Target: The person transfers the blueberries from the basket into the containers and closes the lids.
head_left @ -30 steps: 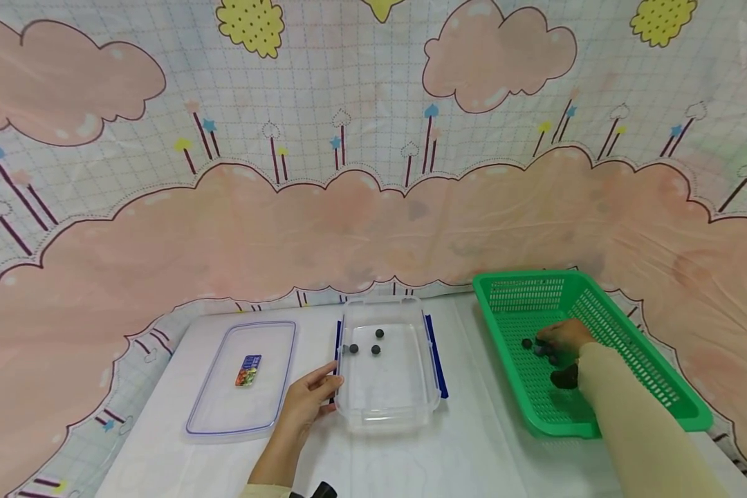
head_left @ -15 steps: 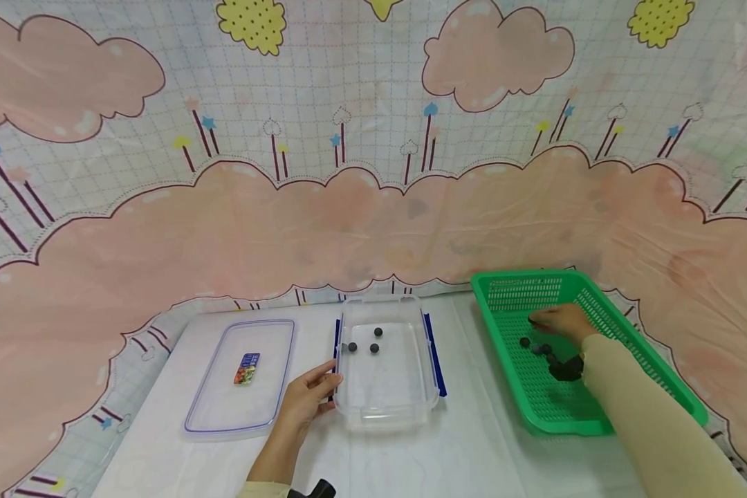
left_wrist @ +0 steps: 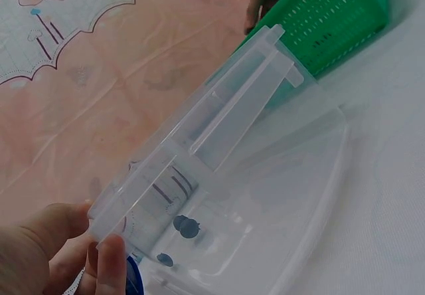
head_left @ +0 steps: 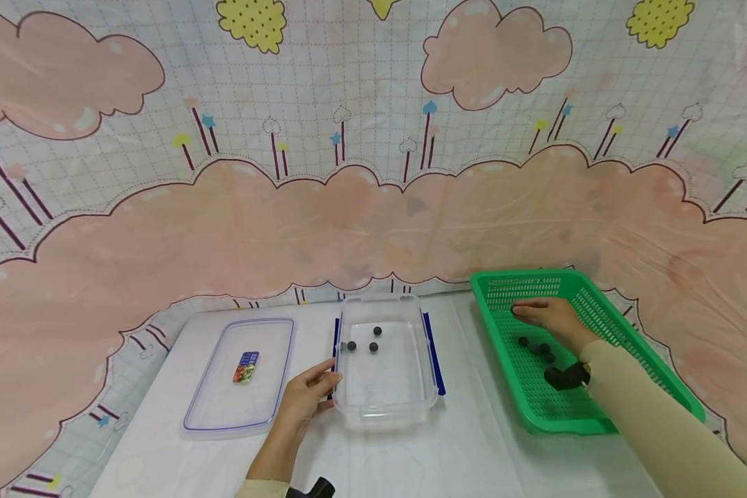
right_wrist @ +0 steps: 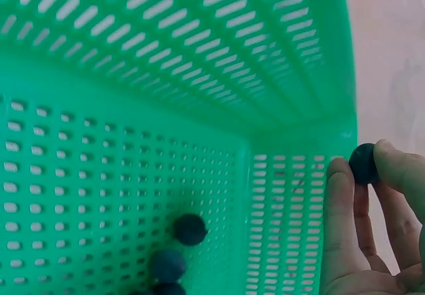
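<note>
- In the box: three balls.
- At the box's left side: left hand.
- Farther left of the box: lid, label on it.
- Right of the box: basket, other balls inside.
- Behind the box: cloth.

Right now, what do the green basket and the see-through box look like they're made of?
The green basket seems to be plastic, slightly shiny, with neat moulded slots. The see-through box is probably smooth, hard plastic: its slightly cloudy walls show the dark round things inside.

Free lane over white tabletop between clear rectangular plastic box and green slotted plastic basket, basket wall bounding right, box open above, left grip blocking its left side.
</note>
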`<state>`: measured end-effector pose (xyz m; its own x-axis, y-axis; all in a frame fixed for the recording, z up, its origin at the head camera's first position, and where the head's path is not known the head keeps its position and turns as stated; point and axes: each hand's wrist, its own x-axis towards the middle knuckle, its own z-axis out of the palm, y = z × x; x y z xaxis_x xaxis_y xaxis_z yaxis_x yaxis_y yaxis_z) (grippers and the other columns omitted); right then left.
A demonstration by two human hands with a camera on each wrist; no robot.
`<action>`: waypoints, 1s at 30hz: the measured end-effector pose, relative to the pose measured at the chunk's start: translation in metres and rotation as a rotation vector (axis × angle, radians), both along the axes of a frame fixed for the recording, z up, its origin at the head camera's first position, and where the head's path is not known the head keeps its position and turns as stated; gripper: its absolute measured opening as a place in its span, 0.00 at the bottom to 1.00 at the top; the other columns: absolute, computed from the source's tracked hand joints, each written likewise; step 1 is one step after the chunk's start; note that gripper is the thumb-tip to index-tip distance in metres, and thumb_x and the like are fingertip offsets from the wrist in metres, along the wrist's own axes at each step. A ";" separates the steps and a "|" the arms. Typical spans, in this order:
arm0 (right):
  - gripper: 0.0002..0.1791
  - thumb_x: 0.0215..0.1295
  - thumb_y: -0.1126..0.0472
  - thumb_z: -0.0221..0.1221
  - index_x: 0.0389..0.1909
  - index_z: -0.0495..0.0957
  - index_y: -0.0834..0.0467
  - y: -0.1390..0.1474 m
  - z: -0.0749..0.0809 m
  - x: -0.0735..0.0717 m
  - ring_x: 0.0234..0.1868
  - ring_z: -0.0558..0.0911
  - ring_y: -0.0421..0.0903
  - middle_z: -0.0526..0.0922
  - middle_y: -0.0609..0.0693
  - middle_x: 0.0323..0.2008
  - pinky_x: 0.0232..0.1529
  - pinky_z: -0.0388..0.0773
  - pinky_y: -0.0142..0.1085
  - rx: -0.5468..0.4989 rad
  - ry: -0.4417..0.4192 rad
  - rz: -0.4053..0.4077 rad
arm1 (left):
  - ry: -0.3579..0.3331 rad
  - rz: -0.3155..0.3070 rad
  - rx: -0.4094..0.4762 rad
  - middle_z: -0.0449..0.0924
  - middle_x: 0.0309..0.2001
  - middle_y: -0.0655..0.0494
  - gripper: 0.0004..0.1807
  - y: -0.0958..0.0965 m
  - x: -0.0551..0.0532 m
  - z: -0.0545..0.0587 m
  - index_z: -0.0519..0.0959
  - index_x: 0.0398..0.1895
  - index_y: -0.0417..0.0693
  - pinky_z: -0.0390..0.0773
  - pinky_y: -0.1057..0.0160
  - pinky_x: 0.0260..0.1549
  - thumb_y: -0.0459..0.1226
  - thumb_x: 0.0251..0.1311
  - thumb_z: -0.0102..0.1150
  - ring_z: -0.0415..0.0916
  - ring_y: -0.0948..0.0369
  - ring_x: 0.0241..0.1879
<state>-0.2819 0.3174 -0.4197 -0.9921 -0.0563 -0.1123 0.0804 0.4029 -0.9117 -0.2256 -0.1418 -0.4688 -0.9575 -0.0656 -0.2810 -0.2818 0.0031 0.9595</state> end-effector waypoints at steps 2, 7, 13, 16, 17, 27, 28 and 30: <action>0.30 0.72 0.55 0.57 0.66 0.67 0.72 -0.003 0.001 0.001 0.47 0.81 0.29 0.72 0.67 0.63 0.65 0.71 0.50 -0.017 -0.009 -0.004 | -0.001 0.000 -0.002 0.75 0.36 0.56 0.26 0.000 0.000 0.000 0.75 0.62 0.39 0.83 0.69 0.28 0.35 0.61 0.66 0.74 0.60 0.35; 0.32 0.71 0.51 0.58 0.66 0.67 0.69 -0.008 0.002 0.004 0.54 0.82 0.39 0.74 0.63 0.63 0.66 0.70 0.51 -0.011 -0.031 0.002 | -0.005 0.000 -0.006 0.75 0.36 0.56 0.26 0.000 0.000 0.000 0.75 0.63 0.39 0.83 0.69 0.28 0.35 0.61 0.66 0.74 0.60 0.36; 0.33 0.69 0.50 0.60 0.66 0.69 0.68 -0.020 0.004 0.010 0.55 0.81 0.41 0.74 0.62 0.63 0.66 0.70 0.52 -0.021 -0.030 0.039 | 0.005 -0.005 -0.001 0.75 0.36 0.56 0.26 -0.001 0.000 0.000 0.75 0.63 0.38 0.83 0.69 0.28 0.35 0.61 0.66 0.74 0.61 0.35; 0.32 0.69 0.51 0.60 0.65 0.69 0.68 -0.026 0.005 0.012 0.53 0.81 0.37 0.75 0.63 0.62 0.66 0.71 0.50 -0.042 -0.016 0.058 | 0.006 -0.003 -0.002 0.75 0.36 0.56 0.26 -0.001 0.000 -0.001 0.75 0.63 0.39 0.83 0.69 0.28 0.35 0.61 0.66 0.74 0.61 0.35; 0.32 0.69 0.52 0.60 0.65 0.69 0.69 -0.028 0.005 0.013 0.52 0.81 0.36 0.75 0.63 0.62 0.65 0.72 0.49 -0.044 -0.010 0.068 | 0.006 0.000 -0.001 0.75 0.36 0.56 0.26 -0.001 0.000 -0.001 0.75 0.63 0.39 0.83 0.69 0.28 0.35 0.61 0.66 0.75 0.61 0.35; 0.31 0.68 0.51 0.61 0.65 0.70 0.66 -0.043 0.008 0.012 0.64 0.72 0.60 0.72 0.65 0.64 0.64 0.70 0.55 -0.001 -0.016 0.103 | 0.012 -0.008 -0.007 0.75 0.37 0.56 0.26 -0.001 0.000 -0.001 0.75 0.63 0.38 0.83 0.69 0.28 0.35 0.62 0.65 0.74 0.61 0.35; 0.31 0.68 0.51 0.62 0.65 0.71 0.65 -0.045 0.009 0.012 0.65 0.70 0.61 0.72 0.65 0.65 0.64 0.70 0.55 0.012 -0.019 0.105 | 0.015 -0.012 -0.008 0.76 0.37 0.56 0.26 -0.001 -0.001 -0.002 0.75 0.63 0.38 0.83 0.69 0.28 0.35 0.62 0.65 0.74 0.62 0.35; 0.31 0.67 0.51 0.63 0.65 0.71 0.64 -0.050 0.010 0.011 0.66 0.69 0.62 0.72 0.64 0.65 0.64 0.70 0.55 0.019 -0.027 0.103 | 0.021 -0.022 -0.009 0.76 0.37 0.57 0.26 -0.002 -0.001 -0.002 0.74 0.63 0.38 0.83 0.69 0.29 0.36 0.63 0.64 0.74 0.62 0.35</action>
<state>-0.2714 0.2673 -0.4101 -0.9778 -0.1553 -0.1410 0.0622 0.4275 -0.9019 -0.2261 -0.1433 -0.4709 -0.9644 -0.0471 -0.2601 -0.2611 0.0176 0.9651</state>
